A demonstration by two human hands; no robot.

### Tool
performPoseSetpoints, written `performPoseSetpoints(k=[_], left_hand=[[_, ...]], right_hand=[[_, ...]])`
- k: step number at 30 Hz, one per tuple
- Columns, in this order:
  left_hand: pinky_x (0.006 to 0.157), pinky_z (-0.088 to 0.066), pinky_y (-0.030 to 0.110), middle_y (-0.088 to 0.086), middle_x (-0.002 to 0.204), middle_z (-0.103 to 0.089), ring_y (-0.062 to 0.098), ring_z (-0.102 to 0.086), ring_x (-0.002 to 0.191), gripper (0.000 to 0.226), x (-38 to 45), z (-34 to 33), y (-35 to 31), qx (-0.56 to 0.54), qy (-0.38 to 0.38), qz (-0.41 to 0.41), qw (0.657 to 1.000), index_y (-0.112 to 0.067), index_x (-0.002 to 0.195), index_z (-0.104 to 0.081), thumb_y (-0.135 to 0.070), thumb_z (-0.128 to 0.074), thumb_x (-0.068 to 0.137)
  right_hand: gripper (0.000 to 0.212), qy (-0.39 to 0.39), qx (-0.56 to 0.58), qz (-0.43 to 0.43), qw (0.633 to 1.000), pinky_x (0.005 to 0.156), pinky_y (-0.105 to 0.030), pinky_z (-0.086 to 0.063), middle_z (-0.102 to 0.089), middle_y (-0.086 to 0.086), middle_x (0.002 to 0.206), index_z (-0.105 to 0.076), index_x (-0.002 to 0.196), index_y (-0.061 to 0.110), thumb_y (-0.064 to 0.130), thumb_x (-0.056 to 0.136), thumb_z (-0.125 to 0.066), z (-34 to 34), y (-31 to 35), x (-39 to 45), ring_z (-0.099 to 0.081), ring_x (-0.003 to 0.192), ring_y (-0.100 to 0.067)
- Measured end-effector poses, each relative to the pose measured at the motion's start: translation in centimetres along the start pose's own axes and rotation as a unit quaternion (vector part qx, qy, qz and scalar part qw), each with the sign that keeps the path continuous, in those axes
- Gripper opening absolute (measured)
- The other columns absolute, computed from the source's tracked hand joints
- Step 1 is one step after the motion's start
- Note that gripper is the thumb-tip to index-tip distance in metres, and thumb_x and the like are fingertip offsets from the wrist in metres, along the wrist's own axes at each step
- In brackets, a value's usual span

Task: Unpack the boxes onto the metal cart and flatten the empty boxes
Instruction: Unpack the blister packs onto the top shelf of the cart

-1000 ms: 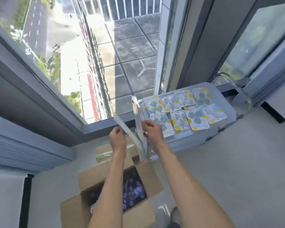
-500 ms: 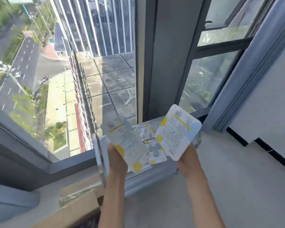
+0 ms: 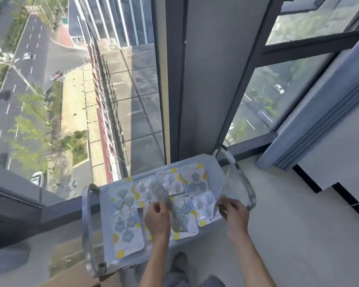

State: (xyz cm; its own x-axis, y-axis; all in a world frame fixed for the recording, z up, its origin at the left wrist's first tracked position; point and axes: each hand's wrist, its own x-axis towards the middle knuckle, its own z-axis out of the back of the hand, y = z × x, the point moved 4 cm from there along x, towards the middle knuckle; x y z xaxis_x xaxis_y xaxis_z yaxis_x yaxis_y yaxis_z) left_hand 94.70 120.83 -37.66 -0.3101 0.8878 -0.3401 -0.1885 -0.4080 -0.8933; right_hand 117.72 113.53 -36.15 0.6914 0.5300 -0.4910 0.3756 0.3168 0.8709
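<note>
The metal cart (image 3: 215, 162) stands by the window, its top covered with several white blister packs (image 3: 126, 222) marked with yellow dots. My left hand (image 3: 157, 217) is over the middle of the cart and pinches a pack (image 3: 161, 192) seen nearly edge-on. My right hand (image 3: 233, 211) is at the cart's right end and grips another pack (image 3: 223, 190), also edge-on and blurred. A corner of the cardboard box (image 3: 71, 266) shows at the lower left, partly under clear tape.
Tall windows and a dark pillar (image 3: 205, 79) rise right behind the cart. The cart's chrome handles (image 3: 245, 183) curve up at both ends. My shoe (image 3: 179, 263) is on the pale floor below the cart. A white wall edge (image 3: 330, 141) runs on the right.
My view swung from the open box to the cart. Both hands, each holding a pack, went from raised in front of the window down over the cart top.
</note>
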Motion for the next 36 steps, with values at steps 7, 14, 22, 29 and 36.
performPoseSetpoints(k=[7, 14, 22, 29, 36], left_hand=[[0.060, -0.042, 0.032, -0.004, 0.069, -0.063, 0.021, -0.062, 0.070, 0.023, 7.0, -8.6, -0.6, 0.166, -0.031, 0.044, 0.985, -0.014, 0.075, -0.065, -0.029, -0.057, 0.090], [0.065, -0.037, 0.029, 0.003, 0.079, -0.062, 0.027, -0.061, 0.079, 0.024, 12.9, -14.5, -0.1, 0.320, -0.051, 0.058, 0.944, -0.013, 0.083, -0.063, -0.031, -0.051, 0.095], [0.069, -0.040, 0.032, 0.010, 0.095, -0.068, 0.033, -0.065, 0.091, 0.022, 18.8, -18.3, 3.6, 0.424, -0.040, 0.062, 0.903, -0.011, 0.097, -0.065, -0.027, -0.050, 0.095], [0.070, -0.045, 0.032, 0.009, 0.092, -0.068, 0.032, -0.066, 0.088, 0.017, 20.1, -19.9, 6.4, 0.453, -0.011, 0.078, 0.888, -0.014, 0.091, -0.063, -0.026, -0.051, 0.095], [0.072, -0.045, 0.037, 0.010, 0.093, -0.067, 0.034, -0.064, 0.089, 0.023, 19.5, -18.9, 4.8, 0.446, -0.007, 0.076, 0.892, -0.012, 0.097, -0.058, -0.033, -0.049, 0.096]], right_hand=[[0.021, -0.032, -0.200, 0.028, 0.979, 0.065, -0.032, -0.049, -0.064, -0.001, 0.070, -0.064, 0.072, 0.006, 0.020, 0.086, -0.072, -8.1, -0.5, 9.9, -0.063, 0.073, -0.026], [0.022, 0.027, -0.345, 0.052, 0.937, 0.061, -0.031, -0.034, -0.064, -0.012, 0.080, -0.056, 0.068, 0.009, 0.018, 0.085, -0.067, -13.4, -2.8, 17.1, -0.057, 0.075, -0.031], [0.016, 0.047, -0.488, 0.041, 0.870, 0.072, -0.034, -0.039, -0.059, -0.018, 0.109, -0.063, 0.093, -0.002, 0.011, 0.088, -0.056, -14.0, -6.4, 24.7, -0.059, 0.094, -0.037], [0.013, 0.075, -0.520, 0.006, 0.851, 0.077, -0.035, -0.046, -0.061, -0.015, 0.109, -0.064, 0.094, 0.002, 0.012, 0.085, -0.061, -14.8, -9.5, 25.7, -0.061, 0.097, -0.036], [0.025, 0.059, -0.517, 0.009, 0.854, 0.074, -0.035, -0.044, -0.058, -0.013, 0.115, -0.063, 0.105, 0.006, 0.023, 0.088, -0.061, -15.9, -7.9, 24.4, -0.061, 0.099, -0.035]])
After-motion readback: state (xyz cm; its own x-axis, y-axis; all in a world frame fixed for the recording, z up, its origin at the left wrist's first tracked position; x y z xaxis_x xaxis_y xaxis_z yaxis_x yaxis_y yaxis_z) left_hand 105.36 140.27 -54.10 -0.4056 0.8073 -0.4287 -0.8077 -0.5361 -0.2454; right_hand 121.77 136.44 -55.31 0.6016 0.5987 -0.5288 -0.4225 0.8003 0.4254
